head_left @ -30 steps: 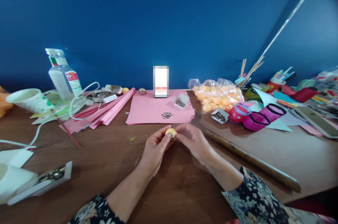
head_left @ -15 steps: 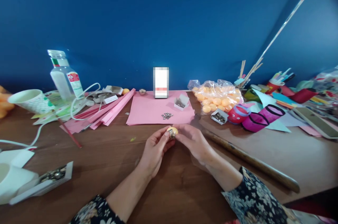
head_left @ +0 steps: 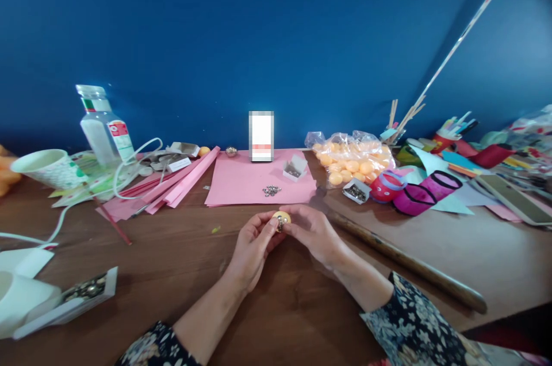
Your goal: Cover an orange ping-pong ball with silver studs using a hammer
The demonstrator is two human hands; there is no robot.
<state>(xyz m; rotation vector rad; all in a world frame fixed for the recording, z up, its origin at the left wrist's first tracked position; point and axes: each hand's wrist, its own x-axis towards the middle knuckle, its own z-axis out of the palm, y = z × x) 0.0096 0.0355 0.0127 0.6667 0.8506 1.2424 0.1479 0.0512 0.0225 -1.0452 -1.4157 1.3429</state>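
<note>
Both hands meet over brown table (head_left: 181,262), near pink paper (head_left: 250,182). Left hand (head_left: 254,242) and right hand (head_left: 313,231) pinch small yellow ball (head_left: 281,218) between fingertips. Shiny metal bit on ball front.

Risk, my guess: ball round and smooth, could pop out of fingers, roll off among clutter. Metal bit tiny, could drop.

Plastic bag (head_left: 351,159) holds many yellow balls. Small white box (head_left: 295,167) holds metal bits. Loose metal bits (head_left: 271,190) lie on paper. Paper cup (head_left: 47,167) lies on side, inside hidden.
</note>
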